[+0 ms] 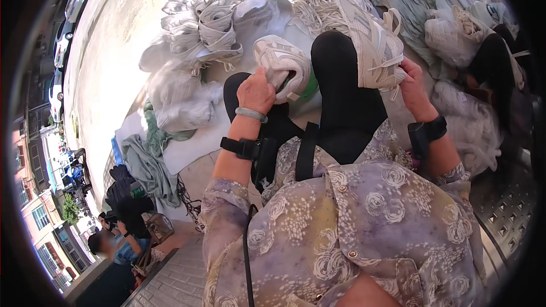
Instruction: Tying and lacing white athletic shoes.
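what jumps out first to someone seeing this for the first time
The two pale sneakers: the left hand grips one sneaker upper over the lap, and the right hand holds a laced sneaker above the knee. Behind them a heap of unfinished shoe uppers covers the ground.

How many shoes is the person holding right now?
2: one white shoe in the left hand over the left knee, one white laced shoe in the right hand. More may lie hidden in the pile behind.
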Motion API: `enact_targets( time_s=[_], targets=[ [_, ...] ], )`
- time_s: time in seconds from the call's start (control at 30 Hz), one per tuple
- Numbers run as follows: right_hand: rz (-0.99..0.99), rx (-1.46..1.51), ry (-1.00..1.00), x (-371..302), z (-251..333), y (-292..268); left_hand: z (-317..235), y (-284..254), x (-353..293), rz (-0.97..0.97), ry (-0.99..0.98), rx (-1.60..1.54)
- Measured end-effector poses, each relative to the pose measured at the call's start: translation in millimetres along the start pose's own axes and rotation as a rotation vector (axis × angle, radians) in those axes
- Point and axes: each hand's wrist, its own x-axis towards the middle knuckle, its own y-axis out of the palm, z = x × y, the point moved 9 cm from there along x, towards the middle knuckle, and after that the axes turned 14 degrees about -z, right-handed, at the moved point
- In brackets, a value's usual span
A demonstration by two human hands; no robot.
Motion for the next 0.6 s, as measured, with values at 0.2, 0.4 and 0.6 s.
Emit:
enact_targets(
  time_s=[0.2,0.4,0.6],
  targets=[
    [0.003,0.052,0.050,2,-13,-7,3,13,2,-0.027,0.052,-0.039],
    [-0.009,0.057,0.025,-1,-4,-11,36,22,-12,-0.049,-0.177,-0.329],
    [-0.067,0.029,-0.012,-3,3,-17,74,77,-34,0.012,-0.889,-1.088]
  ],
)
